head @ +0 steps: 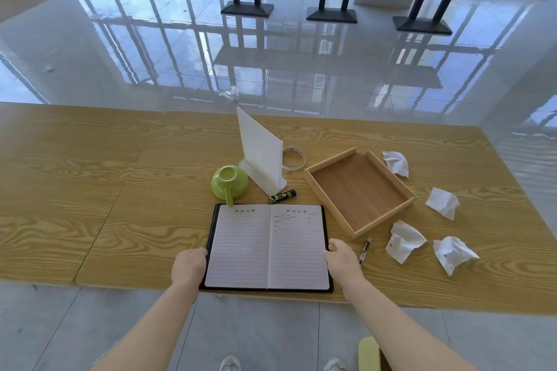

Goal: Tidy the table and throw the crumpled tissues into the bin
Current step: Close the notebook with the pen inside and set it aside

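Crumpled tissues (405, 239) lie right of notebook (268, 247); right hand (342, 259) nearer. Left hand (190, 265) and right each grip a cover edge.

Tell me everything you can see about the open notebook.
The notebook lies open at the near edge of the table, a black cover framing lined white pages with printed headings. The left hand grips its left edge, the right hand its right edge. A green cup points its handle at the far left corner.
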